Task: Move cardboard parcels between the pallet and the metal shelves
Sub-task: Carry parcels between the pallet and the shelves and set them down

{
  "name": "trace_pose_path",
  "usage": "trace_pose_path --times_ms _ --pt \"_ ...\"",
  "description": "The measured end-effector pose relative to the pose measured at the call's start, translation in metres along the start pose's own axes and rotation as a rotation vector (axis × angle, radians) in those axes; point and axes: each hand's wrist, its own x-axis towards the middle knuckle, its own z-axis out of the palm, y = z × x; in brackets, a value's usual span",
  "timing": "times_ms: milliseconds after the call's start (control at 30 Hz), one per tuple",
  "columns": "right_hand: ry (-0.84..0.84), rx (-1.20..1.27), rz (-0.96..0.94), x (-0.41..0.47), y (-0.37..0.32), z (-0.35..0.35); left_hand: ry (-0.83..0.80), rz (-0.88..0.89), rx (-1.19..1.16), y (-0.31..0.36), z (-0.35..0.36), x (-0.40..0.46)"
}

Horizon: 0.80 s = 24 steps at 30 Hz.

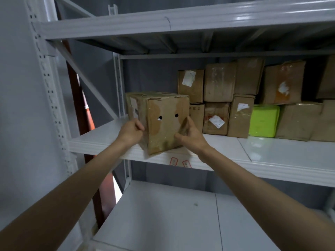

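A worn cardboard parcel [161,122] with two round holes in its front face sits on the middle white metal shelf [101,138], turned corner-on near the shelf's front edge. My left hand [131,132] holds its left side with curled fingers. On the right edge of the front face, my right hand [190,135] grips with the thumb across the front and the fingers round the side. No pallet is in view.
Several cardboard parcels [219,82] are stacked at the back right of the same shelf, with a lime-green box [263,120] among them. The upper shelf beam [163,24] runs overhead. A white lower shelf [163,214] lies below. The perforated upright [49,84] stands at left.
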Motion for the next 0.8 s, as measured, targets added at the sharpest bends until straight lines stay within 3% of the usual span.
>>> trace_pose_path --times_ms 167,400,800 --pt "0.001 -0.139 0.06 0.01 -0.023 0.006 0.025 0.01 0.046 -0.034 -0.011 0.062" --pt "0.006 -0.259 0.162 0.016 -0.033 0.019 -0.198 0.044 0.024 -0.065 -0.014 0.135" --pt "0.016 -0.268 0.209 0.009 -0.029 0.031 -0.205 -0.05 -0.19 -0.093 -0.002 0.172"
